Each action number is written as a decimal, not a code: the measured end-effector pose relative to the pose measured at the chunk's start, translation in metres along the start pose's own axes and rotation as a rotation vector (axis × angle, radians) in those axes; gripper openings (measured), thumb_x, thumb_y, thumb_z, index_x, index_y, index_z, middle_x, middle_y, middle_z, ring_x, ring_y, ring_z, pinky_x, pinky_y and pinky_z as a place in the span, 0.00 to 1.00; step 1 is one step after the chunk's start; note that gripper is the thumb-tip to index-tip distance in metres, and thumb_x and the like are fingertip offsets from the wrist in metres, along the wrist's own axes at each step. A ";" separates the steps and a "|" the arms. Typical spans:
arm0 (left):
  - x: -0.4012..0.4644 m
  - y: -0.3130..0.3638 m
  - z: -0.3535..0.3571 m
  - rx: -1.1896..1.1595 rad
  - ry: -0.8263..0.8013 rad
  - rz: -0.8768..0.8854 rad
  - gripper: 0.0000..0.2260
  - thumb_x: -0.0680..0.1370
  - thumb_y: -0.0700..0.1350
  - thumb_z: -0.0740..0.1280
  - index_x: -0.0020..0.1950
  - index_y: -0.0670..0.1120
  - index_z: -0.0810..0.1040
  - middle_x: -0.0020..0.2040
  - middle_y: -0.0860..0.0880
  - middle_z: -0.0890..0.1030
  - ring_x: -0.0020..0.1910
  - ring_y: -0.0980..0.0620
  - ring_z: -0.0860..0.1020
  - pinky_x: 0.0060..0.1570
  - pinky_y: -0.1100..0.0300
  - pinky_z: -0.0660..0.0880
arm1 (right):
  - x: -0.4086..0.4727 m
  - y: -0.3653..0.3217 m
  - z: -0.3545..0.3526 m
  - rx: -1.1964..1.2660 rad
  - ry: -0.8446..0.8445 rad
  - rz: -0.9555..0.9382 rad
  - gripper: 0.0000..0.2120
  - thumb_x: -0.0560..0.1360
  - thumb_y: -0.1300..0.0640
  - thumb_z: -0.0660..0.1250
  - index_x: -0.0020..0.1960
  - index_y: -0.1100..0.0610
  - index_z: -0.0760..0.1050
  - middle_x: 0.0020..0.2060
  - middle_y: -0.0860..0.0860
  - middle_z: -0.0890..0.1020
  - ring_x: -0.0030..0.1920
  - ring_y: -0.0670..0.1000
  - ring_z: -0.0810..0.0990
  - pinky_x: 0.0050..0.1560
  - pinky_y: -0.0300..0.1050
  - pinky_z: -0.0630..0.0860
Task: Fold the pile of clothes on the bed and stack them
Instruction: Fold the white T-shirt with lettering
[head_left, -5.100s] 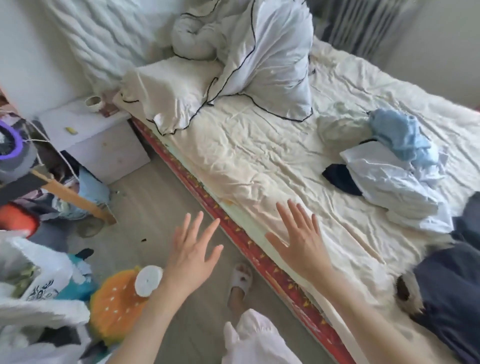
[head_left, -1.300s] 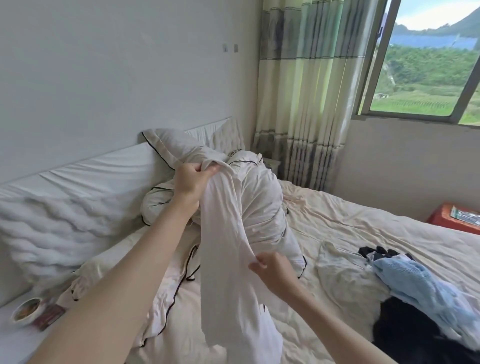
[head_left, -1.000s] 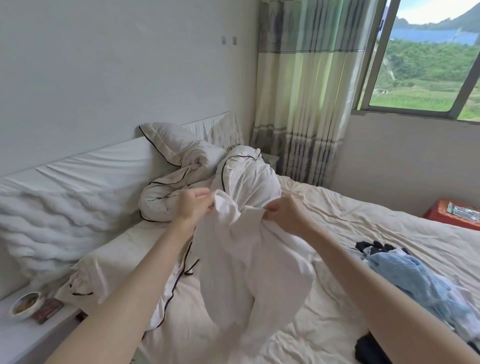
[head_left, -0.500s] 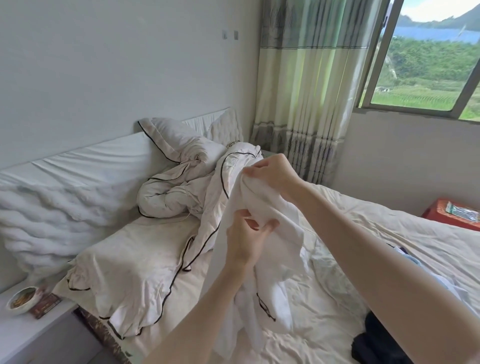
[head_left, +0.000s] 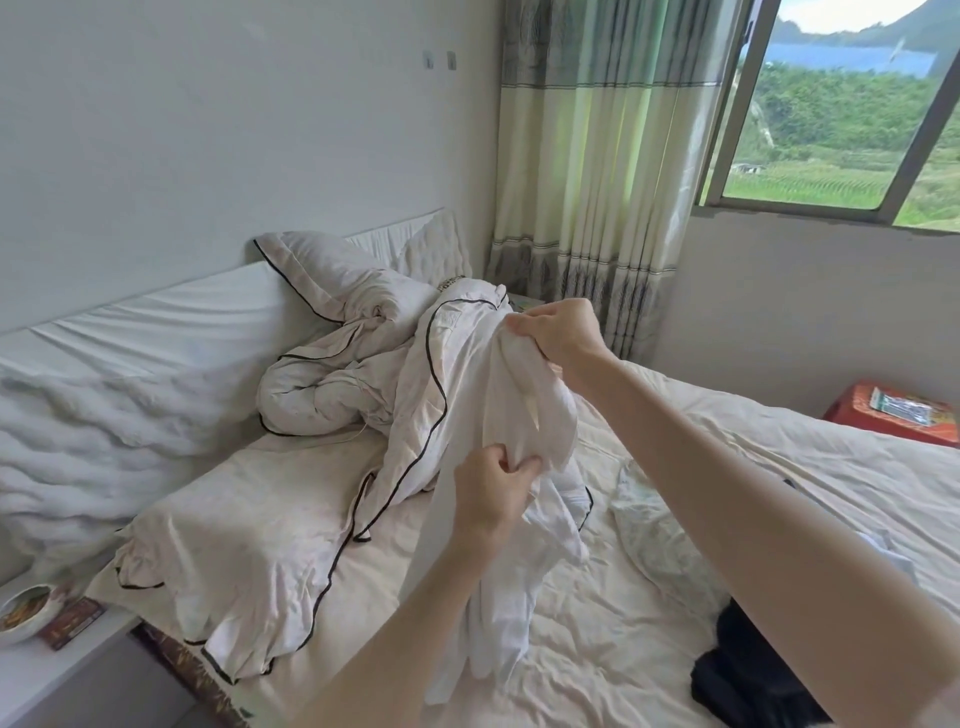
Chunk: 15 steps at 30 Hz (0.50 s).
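Gripping a white garment (head_left: 519, 415) in both hands, the person holds it up over the bed (head_left: 597, 623) in the head view, the only view there is. The right hand (head_left: 558, 338) is the higher one, its fingers curled tight round a bunched top edge of the cloth, near the rumpled white duvet (head_left: 374, 395) with dark piping. The left hand (head_left: 491, 499) sits lower and nearer the camera, pinching a fold of the same garment between thumb and curled fingers. From the two grips the fabric hangs down in loose folds, and its lowest part rests on the cream sheet. The rest of the clothes lie on the bed to the right, partly hidden behind the right forearm: a dark garment (head_left: 748, 670) near the bottom edge and a pale patterned piece (head_left: 660, 540) spread flat beside the hanging cloth. A pillow (head_left: 223, 561) with dark trim lies at the head of the bed, on the left. Lower left, a white nightstand (head_left: 62, 670) carries a small bowl (head_left: 23, 613). Striped curtains (head_left: 597, 156) hang beside a window (head_left: 841, 104) that shows green hills, and a red box (head_left: 893, 415) sits at the far right beyond the bed.
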<state>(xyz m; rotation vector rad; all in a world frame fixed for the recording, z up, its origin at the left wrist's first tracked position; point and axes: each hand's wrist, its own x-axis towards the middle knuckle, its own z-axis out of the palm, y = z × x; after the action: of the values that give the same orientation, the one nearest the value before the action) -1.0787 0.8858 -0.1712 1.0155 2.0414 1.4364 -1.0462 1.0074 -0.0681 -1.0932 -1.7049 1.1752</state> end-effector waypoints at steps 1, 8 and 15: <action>0.004 0.001 -0.004 -0.047 0.006 -0.019 0.11 0.72 0.42 0.72 0.34 0.36 0.77 0.24 0.51 0.76 0.20 0.62 0.74 0.23 0.72 0.67 | 0.001 0.003 -0.004 -0.036 0.021 -0.018 0.06 0.70 0.58 0.74 0.42 0.62 0.83 0.45 0.61 0.84 0.39 0.51 0.77 0.46 0.48 0.79; 0.040 0.009 -0.043 -0.256 0.006 -0.112 0.08 0.72 0.41 0.74 0.39 0.36 0.80 0.33 0.43 0.80 0.32 0.48 0.77 0.38 0.55 0.78 | -0.005 0.043 -0.030 -0.047 -0.038 -0.082 0.03 0.72 0.64 0.70 0.42 0.60 0.84 0.37 0.61 0.84 0.38 0.52 0.78 0.47 0.49 0.77; 0.068 0.036 -0.052 -0.438 0.062 -0.141 0.03 0.74 0.37 0.71 0.41 0.37 0.80 0.33 0.45 0.80 0.29 0.53 0.78 0.29 0.65 0.78 | -0.083 0.083 -0.027 -0.150 -0.199 -0.182 0.10 0.70 0.54 0.74 0.51 0.52 0.80 0.44 0.50 0.84 0.39 0.41 0.80 0.44 0.34 0.77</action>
<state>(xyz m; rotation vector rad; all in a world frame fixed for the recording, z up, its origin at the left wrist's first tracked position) -1.1469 0.9136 -0.1154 0.6388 1.6883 1.7492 -0.9765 0.9538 -0.1502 -0.9099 -2.0285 1.0841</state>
